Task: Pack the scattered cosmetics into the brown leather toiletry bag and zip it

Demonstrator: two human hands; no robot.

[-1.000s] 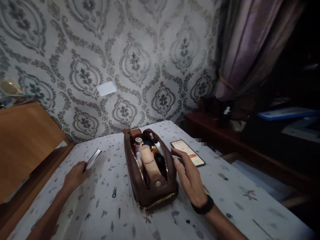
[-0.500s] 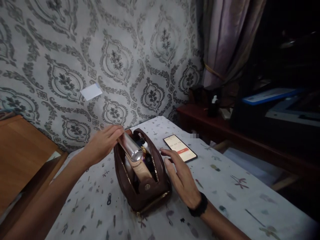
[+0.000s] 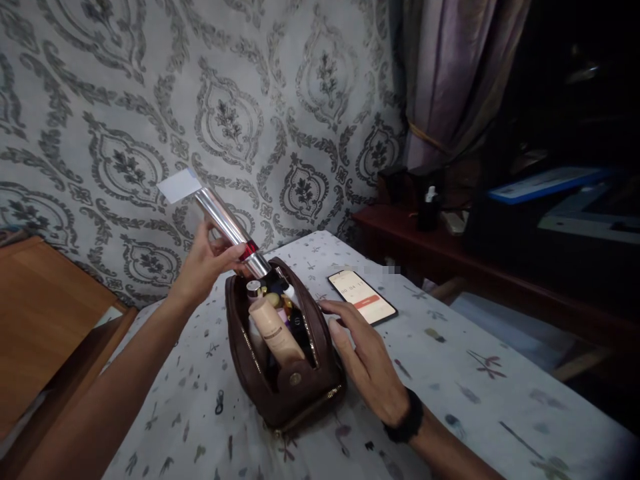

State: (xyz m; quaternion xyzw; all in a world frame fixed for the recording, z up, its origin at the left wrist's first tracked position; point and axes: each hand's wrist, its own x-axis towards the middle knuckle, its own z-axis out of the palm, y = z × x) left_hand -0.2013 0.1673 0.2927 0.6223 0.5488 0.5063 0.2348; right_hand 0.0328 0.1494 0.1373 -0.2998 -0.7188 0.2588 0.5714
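My left hand (image 3: 207, 260) grips a shiny silver cylindrical bottle with a red band (image 3: 225, 227), tilted, its lower end at the far opening of a brown toiletry bag (image 3: 300, 403). The bag lies unzipped on the patterned sheet. A beige tube (image 3: 275, 330) leans inside it among several small bottles, one with a silver cap (image 3: 254, 288). My right hand (image 3: 367, 360), with a black band on its wrist, is beside the bag's right wall, fingers stretched out and holding nothing. Its fingertips are close to the bag's edge; whether they touch it I cannot tell.
A phone (image 3: 363, 298) with a lit timer screen lies right of the bag. Patterned wallpaper with a white card (image 3: 177, 185) is behind. At left stands a wooden board (image 3: 50, 313); at right, a dark red shelf (image 3: 395, 237) holds a dropper bottle (image 3: 429, 208).
My left hand has swung the silver bottle up and away from over the beige tube, showing its red band and more of the bag's contents. My right hand has barely moved.
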